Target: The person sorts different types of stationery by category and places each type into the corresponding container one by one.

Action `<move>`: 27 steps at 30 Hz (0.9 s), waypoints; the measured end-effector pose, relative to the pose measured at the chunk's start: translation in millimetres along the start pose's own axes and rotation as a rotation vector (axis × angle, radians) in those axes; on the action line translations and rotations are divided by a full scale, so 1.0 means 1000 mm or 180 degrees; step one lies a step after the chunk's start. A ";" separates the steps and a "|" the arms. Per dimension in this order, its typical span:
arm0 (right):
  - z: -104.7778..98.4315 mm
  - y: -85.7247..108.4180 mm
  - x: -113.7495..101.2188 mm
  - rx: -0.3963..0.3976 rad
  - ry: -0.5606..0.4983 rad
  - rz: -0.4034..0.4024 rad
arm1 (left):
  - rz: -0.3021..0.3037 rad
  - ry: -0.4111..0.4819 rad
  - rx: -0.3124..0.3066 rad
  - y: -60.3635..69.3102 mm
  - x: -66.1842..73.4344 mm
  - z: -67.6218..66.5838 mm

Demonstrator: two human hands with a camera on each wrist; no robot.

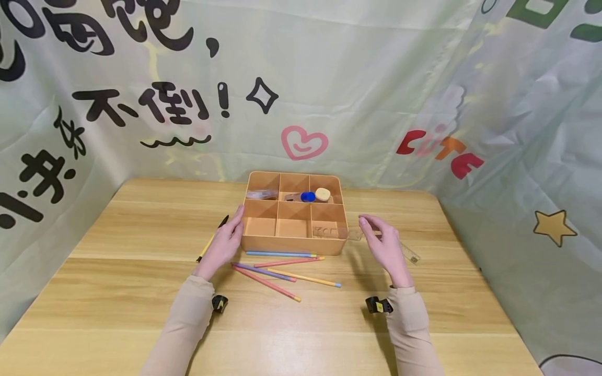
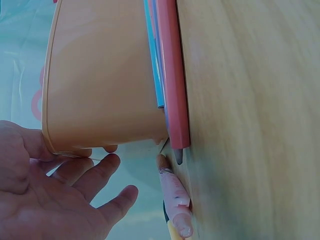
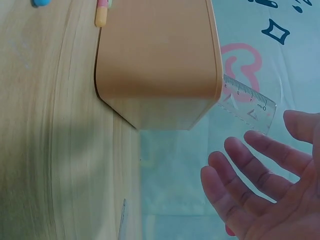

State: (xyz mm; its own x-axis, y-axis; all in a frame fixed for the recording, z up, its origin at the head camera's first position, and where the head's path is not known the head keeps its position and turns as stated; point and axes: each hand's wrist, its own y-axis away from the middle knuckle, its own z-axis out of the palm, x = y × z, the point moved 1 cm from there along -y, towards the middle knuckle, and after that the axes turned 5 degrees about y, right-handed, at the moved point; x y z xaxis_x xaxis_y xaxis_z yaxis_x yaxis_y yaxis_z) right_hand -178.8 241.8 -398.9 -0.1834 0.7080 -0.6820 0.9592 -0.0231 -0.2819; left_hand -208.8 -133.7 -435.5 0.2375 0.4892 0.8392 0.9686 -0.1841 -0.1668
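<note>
My left hand (image 1: 227, 237) lies along the left side of a tan divided box (image 1: 291, 245), its fingers fairly straight and touching the wall near the rim. In the left wrist view the thumb is by the box's rim. A clear ruler (image 3: 247, 102) leans in the front right compartment, its zero end jutting past the right rim. Just beside that end is my right hand (image 1: 383, 245), fingers loosely bent, with a gap between thumb and index finger. Whether a fingertip still touches the ruler is hard to tell.
Several coloured pencils (image 1: 265, 283) lie before the box. A yellow and black pen (image 1: 207, 247) is left of it. Another clear ruler (image 1: 411, 254) lies right of the right hand. The back compartments hold a cream round piece (image 1: 322, 194), a blue-topped item (image 1: 308, 197) and a translucent item (image 1: 261, 194).
</note>
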 end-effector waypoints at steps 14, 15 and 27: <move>-0.004 -0.002 0.020 -0.0343 0.0023 0.0060 | -0.0038 0.0019 -0.0045 0.001 -0.002 0.001; -0.005 -0.003 0.021 -0.0386 0.0038 0.0069 | -0.0037 0.0014 -0.0044 0.000 -0.002 0.001; -0.028 -0.012 0.036 -0.0643 0.0301 0.0120 | -0.0037 0.0018 -0.0043 0.000 -0.002 0.000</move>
State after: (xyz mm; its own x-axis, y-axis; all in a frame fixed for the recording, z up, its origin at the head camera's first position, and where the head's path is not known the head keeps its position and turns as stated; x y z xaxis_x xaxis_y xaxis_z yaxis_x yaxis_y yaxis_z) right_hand -190.8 287.0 -401.1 -0.1347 0.7727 -0.6204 0.9903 0.0843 -0.1101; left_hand -209.6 -134.3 -437.0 0.2259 0.4866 0.8439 0.9702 -0.1899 -0.1503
